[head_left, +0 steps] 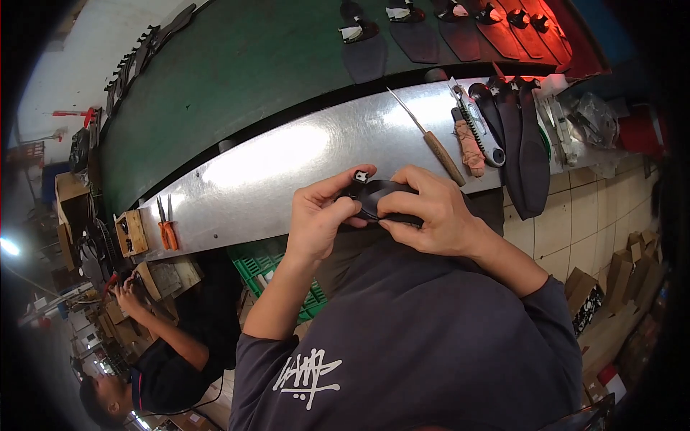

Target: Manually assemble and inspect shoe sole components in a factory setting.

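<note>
Both my hands are closed on a black curved part (374,199) in front of my chest, at the near edge of a metal ledge. One end of it is a small squarish tip with a white face. My left hand (314,219) pinches the part near that tip, its thumb laid across it. With bent fingers, my right hand (435,210) grips the wider, smooth side. My fingers cover much of the part, so its full shape is hidden. Beyond my right hand lies an awl-like tool (440,152) with a wooden handle and a thin metal shaft.
Past the metal ledge (273,154) runs a green belt (237,79) carrying several black paddle-shaped parts (413,39). More black parts (528,151) overhang the ledge at right, beside a cutter (478,126). Orange-handled pliers (167,228) lie at left. Another person (169,359) works there.
</note>
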Motion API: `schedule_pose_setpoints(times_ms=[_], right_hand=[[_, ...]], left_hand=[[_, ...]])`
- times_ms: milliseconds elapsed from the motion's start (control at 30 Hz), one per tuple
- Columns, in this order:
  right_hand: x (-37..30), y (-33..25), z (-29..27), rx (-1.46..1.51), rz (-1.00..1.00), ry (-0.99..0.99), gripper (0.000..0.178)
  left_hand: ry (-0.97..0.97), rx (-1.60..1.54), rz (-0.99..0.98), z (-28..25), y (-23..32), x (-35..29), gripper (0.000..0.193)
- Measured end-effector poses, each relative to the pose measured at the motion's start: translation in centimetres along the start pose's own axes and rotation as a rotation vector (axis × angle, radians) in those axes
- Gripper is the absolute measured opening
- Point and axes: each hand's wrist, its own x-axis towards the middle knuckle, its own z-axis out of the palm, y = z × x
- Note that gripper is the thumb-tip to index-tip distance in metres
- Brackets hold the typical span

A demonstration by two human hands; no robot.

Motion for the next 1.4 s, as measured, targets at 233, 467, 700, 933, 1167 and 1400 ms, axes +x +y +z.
schedule_pose_setpoints(times_ms=[233,467,700,933,1167,1400], right_hand=[[-0.2,-0.5,0.5,-0.136,-0.198,0.166,0.022],[-0.1,-0.9,0.1,-0.121,-0.206,0.133,0.022],[-0.6,-0.7,0.4,0.033,0.039,0.163,0.017],[-0.8,-0.5,0.8,-0.089,0.006,0.141,0.017],[-1.1,-0.2,1.2,-0.077,-0.008,0.135,0.016],[-1.1,-0.3,1.2,-0.052,0.047,0.123,0.021]], left_hand=[[-0.105,-0.288,-0.236,-0.8,0.6,0.4,0.054],[-0.076,-0.131,-0.082,-0.5,0.6,-0.1,0.049],[-0.139,-0.067,-0.164,-1.7,-0.1,-0.6,0.030],[-0.136,-0.057,-0.208,-1.3,0.0,-0.7,0.031],[-0.084,-0.081,-0.224,-1.2,-1.3,-0.7,0.023],[0.011,-0.059,-0.186,-1.0,-2.3,-0.5,0.016]])
